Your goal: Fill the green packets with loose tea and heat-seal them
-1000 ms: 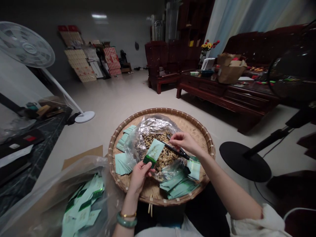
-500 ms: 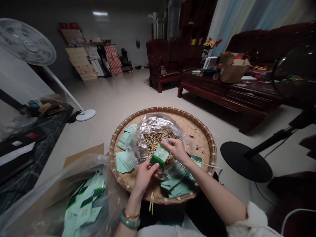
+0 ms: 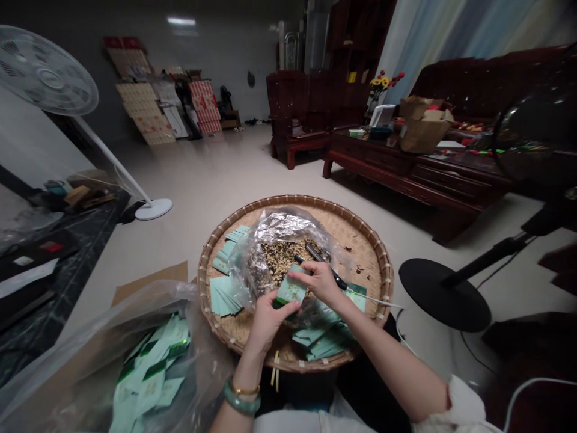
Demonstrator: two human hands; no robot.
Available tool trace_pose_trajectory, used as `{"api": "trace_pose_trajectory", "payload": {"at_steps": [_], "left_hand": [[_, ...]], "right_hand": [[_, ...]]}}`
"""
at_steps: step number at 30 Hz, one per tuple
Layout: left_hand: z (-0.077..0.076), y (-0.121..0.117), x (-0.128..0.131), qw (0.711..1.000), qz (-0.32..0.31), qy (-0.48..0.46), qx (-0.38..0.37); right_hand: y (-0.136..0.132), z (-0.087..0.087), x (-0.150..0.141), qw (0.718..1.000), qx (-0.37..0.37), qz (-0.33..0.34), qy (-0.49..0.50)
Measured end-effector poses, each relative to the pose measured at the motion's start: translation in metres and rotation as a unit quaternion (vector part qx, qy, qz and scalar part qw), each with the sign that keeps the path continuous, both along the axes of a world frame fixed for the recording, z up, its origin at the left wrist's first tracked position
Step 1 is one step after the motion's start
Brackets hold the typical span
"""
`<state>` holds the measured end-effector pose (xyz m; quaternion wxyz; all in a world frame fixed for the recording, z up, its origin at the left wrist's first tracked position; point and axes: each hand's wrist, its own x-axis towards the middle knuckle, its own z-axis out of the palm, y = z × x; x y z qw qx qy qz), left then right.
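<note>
Between my two hands is a light green sachet [image 3: 292, 285] with a darker green end, held above a clear plastic bag [image 3: 288, 221]. My left hand [image 3: 269, 317] pinches its lower end between thumb and fingers. The fingers of my right hand [image 3: 321, 281] close on its upper right edge. A black two-armed tool [image 3: 338, 279] with a white cable shows at the right hand; whether the palm grips it is hidden. Inside the bag is a loose dark and yellowish dry mix [image 3: 282, 258]. Flat green sachets [image 3: 224, 296] are fanned on the left, and more sachets [image 3: 322, 338] lie nearer me.
Everything sits on a round woven bamboo tray [image 3: 367, 240]. At lower left, a large clear bag [image 3: 198, 337] holds several green sachets. A white fan [image 3: 155, 208] stands left, a black fan base [image 3: 444, 294] right. Beyond is a dark wooden table [image 3: 396, 174].
The sachet has turned in my hands, so less of its dark green end shows. My left hand has shifted slightly up and right. More of the black tool is visible.
</note>
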<state>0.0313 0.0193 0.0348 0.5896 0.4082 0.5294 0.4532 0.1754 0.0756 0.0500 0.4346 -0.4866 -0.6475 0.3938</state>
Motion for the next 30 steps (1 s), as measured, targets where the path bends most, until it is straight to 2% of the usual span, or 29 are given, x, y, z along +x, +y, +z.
{"api": "trace_pose_trajectory", "payload": {"at_steps": [2, 5, 10, 15, 20, 22, 24, 25, 28, 30], "left_hand": [[0.0, 0.001, -0.001, 1.0, -0.001, -0.023, -0.004], [-0.002, 0.003, -0.001, 0.999, 0.03, -0.041, 0.016], [-0.006, 0.003, 0.001, 0.997, 0.037, -0.062, 0.024], [-0.002, -0.003, 0.006, 0.996, -0.031, -0.074, -0.047], [0.0, -0.005, 0.009, 0.993, -0.025, -0.073, -0.091], [-0.001, -0.005, 0.009, 0.992, -0.019, -0.081, -0.098], [-0.003, -0.005, 0.008, 0.991, -0.002, -0.093, -0.096], [-0.004, -0.005, 0.009, 0.99, 0.006, -0.1, -0.095], [-0.006, -0.005, 0.011, 0.987, 0.025, -0.124, -0.098], [-0.005, -0.005, 0.013, 0.985, 0.028, -0.134, -0.101]], "right_hand": [[-0.001, 0.0, 0.001, 1.0, 0.0, 0.01, -0.013], [-0.002, -0.001, 0.0, 0.999, -0.003, 0.029, -0.026], [-0.004, -0.005, 0.0, 0.999, -0.022, 0.023, -0.009], [-0.008, -0.012, -0.005, 0.999, -0.041, 0.03, 0.011], [-0.002, -0.015, 0.001, 1.0, -0.024, -0.007, 0.008], [0.005, -0.016, 0.013, 0.997, 0.026, -0.058, -0.033], [0.012, -0.019, 0.028, 0.981, 0.091, -0.12, -0.122], [0.014, -0.022, 0.034, 0.969, 0.108, -0.127, -0.183], [0.017, -0.031, 0.047, 0.921, 0.111, -0.122, -0.352], [0.018, -0.037, 0.049, 0.897, 0.088, -0.112, -0.418]]}}
